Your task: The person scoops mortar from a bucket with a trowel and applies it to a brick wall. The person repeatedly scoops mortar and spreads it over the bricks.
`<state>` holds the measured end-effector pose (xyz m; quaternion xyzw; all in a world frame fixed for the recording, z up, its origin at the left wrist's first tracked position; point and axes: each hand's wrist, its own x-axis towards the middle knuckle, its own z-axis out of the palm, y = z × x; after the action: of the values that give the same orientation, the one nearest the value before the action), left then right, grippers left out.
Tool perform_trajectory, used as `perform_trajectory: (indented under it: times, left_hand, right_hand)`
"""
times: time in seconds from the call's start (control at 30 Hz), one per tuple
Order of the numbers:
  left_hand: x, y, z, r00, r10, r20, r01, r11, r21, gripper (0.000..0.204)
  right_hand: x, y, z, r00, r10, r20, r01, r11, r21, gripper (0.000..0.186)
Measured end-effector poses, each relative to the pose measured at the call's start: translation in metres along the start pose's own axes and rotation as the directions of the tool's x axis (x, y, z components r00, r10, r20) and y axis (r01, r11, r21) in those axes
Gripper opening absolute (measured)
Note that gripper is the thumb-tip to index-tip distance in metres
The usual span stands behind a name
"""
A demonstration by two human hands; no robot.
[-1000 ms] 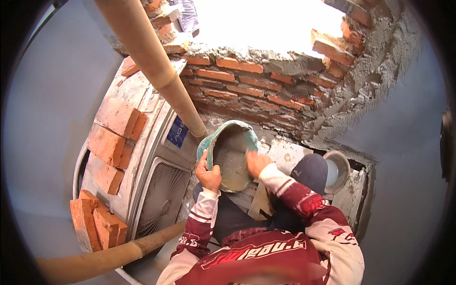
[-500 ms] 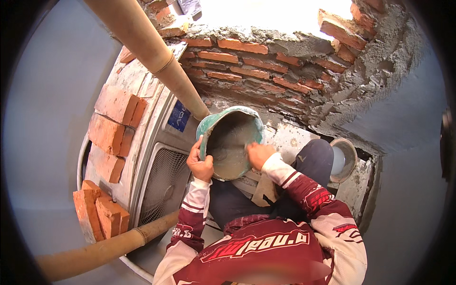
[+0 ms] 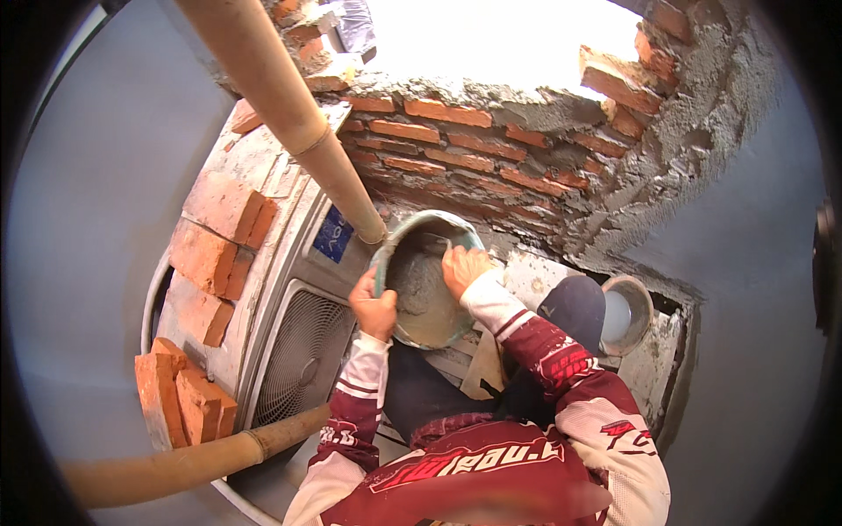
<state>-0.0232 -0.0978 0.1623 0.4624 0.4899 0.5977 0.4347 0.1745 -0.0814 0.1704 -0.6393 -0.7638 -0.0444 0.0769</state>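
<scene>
A green bucket (image 3: 380, 279) stands in front of me, its mouth facing me. Wet grey mortar (image 3: 427, 302) lies inside, lumpy in the middle and smoother toward the near side. My left hand (image 3: 374, 305) grips the left rim, thumb over the edge. Over the bucket's right side, my right hand (image 3: 465, 270) is closed on what looks like a trowel (image 3: 433, 238); only a thin metal part shows above the mortar, and its handle is mostly hidden by the fingers.
On the left, an outdoor air-conditioner unit (image 3: 298, 351) carries several bricks (image 3: 203, 254). Bamboo poles (image 3: 303, 131) cross at upper left and lower left. A partly built brick wall (image 3: 456, 140) stands ahead. A small bucket of whitish liquid (image 3: 645, 311) sits beside my right knee.
My right hand has moved up and slightly left over the bucket. The bucket's tilt has changed, showing less of its green outside. My left hand keeps its grip on the rim.
</scene>
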Motion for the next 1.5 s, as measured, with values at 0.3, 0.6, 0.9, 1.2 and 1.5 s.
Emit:
perform_trajectory:
  times: [0.3,0.6,0.9,1.2,1.5]
  left_hand:
    - [-0.017,0.002,0.009,0.999,0.052,0.004,-0.052,0.98,0.192,0.047]
    - [-0.028,0.02,0.014,0.944,0.323,0.062,-0.324,0.878,0.353,0.033]
    - [-0.04,0.037,0.009,0.906,0.365,0.212,-0.409,0.886,0.221,0.015]
    - [-0.032,0.03,-0.001,0.886,0.439,0.148,-0.462,0.819,0.341,0.014]
    - [-0.034,0.048,0.003,0.884,0.401,0.241,-0.457,0.848,0.267,0.016]
  right_hand:
    - [-0.047,-0.017,0.015,0.863,-0.483,0.149,0.496,0.866,-0.062,0.017]
    - [-0.049,-0.004,0.009,0.992,-0.035,0.123,0.019,0.992,0.126,0.017]
    - [-0.066,-0.019,0.005,0.857,-0.237,0.459,-0.112,0.782,0.613,0.033]
    - [-0.043,0.018,-0.004,0.995,-0.028,0.097,0.006,0.976,0.218,0.021]
    - [-0.057,-0.019,-0.009,0.713,-0.246,0.656,-0.443,0.567,0.694,0.046]
